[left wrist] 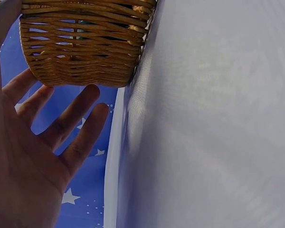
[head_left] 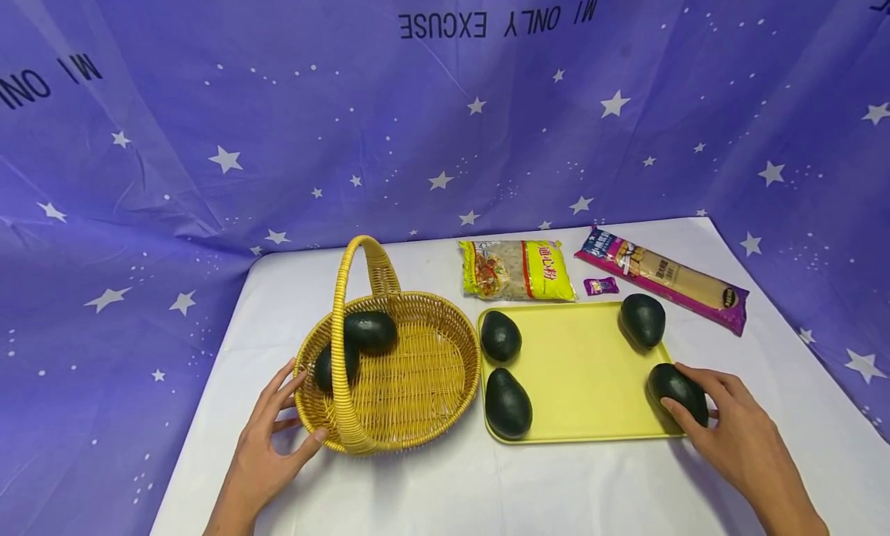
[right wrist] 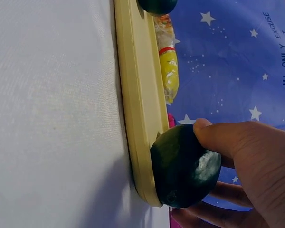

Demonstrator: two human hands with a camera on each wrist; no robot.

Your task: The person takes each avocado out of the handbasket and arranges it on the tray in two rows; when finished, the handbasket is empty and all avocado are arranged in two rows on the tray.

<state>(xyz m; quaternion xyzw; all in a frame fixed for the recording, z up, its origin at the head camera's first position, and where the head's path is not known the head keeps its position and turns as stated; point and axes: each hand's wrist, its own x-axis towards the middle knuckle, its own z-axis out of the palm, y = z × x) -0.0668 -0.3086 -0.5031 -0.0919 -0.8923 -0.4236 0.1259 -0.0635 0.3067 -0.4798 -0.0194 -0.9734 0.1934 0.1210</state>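
Observation:
At the right end of the yellow tray (head_left: pixel 577 374), my right hand (head_left: pixel 740 428) grips a dark green avocado (head_left: pixel 677 393) between thumb and fingers. In the right wrist view this avocado (right wrist: pixel 185 166) sits at the tray's corner. Three other avocados lie on the tray: one at the back right (head_left: pixel 643 320), two along its left side. My left hand (head_left: pixel 264 451) touches the left side of a wicker basket (head_left: pixel 424 381) with spread fingers. Two avocados lie inside the basket, partly behind its handle. The left wrist view shows the fingers (left wrist: pixel 83 137) fairly straight against the wicker.
Behind the tray lie a yellow bag of pasta (head_left: pixel 514 269), a small purple packet (head_left: pixel 601 286) and a long purple noodle pack (head_left: pixel 664 277). The basket's tall handle (head_left: pixel 341 327) arches over it. A purple starry cloth (head_left: pixel 389 134) hangs behind the white table (head_left: pixel 556 490).

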